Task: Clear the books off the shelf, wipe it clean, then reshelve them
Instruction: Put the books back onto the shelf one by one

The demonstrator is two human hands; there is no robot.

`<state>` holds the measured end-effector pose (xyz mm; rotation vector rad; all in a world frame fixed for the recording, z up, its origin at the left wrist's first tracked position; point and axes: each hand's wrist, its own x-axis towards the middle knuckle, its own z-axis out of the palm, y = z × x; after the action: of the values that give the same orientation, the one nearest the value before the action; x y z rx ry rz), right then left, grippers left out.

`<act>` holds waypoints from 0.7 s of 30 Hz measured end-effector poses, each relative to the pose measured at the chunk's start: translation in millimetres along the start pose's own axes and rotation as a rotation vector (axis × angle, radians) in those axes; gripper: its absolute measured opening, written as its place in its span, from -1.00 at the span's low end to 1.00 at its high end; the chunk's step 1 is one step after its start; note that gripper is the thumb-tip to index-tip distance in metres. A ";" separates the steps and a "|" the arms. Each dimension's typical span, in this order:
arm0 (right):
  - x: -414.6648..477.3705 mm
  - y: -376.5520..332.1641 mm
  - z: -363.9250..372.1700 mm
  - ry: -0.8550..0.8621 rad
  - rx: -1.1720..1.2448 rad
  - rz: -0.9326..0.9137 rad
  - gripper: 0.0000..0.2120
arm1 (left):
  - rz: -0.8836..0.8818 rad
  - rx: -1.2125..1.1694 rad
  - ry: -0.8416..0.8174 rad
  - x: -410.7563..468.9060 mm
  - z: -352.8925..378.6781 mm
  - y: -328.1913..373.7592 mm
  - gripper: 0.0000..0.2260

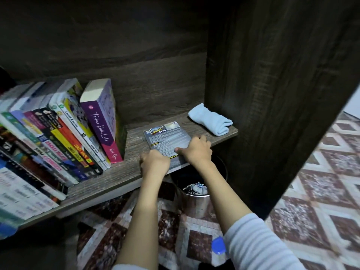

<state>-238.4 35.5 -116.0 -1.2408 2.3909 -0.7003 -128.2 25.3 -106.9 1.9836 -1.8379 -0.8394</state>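
Head view: a dark wood shelf [120,172] crosses the frame from lower left to centre right. A row of books [64,133] stands on its left part, leaning leftward. One thin book [167,137] lies flat, cover up, at centre frame, well apart from the row, its near edge at the shelf lip. A folded pale blue cloth [210,118] rests on the shelf's right end, near the book but not touching it.

Step in hand: handling of the flat book. Whether it is being lifted off or set back cannot be settled from this view. With the row in place and the cloth lying idle, removal appears the more likely.

Left hand [154,162]: fingers curled tight at the book's near left corner, apparently gripping it; the contact itself is hidden by the knuckles.

Right hand [196,151]: thumb on the cover, fingers wrapped over the right edge, holding the book.

Next move, as judged: raise the near edge and draw the book clear of the lip with both hands. A metal bin [194,199] stands directly below, so a slip would drop the book into it.
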 end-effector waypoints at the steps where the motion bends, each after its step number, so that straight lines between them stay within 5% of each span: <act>1: -2.9 1.6 -1.9 -0.006 0.036 0.027 -0.27 | 0.001 -0.036 0.003 0.7 1.4 -2.3 -0.71; 6: -7.5 17.1 -13.3 -0.129 0.271 0.167 -0.30 | -0.007 -0.272 -0.018 -1.4 -1.6 -14.5 -0.80; 9: -5.8 21.8 -14.4 -0.142 0.612 0.213 -0.34 | -0.059 -0.534 -0.054 -5.4 -4.2 -15.5 -0.96; 14: -15.0 19.6 -29.6 -0.255 0.926 0.261 -0.81 | -0.145 -0.862 -0.129 -9.9 -12.8 -9.9 -0.85; 21: -19.7 -3.9 -43.5 -0.330 1.170 0.020 -0.58 | -0.003 -0.978 -0.061 -7.8 -23.0 0.0 -0.64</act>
<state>-247.5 61.4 -76.7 -0.7009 1.2802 -1.4339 -114.3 29.2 -87.3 1.3164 -1.0720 -1.4396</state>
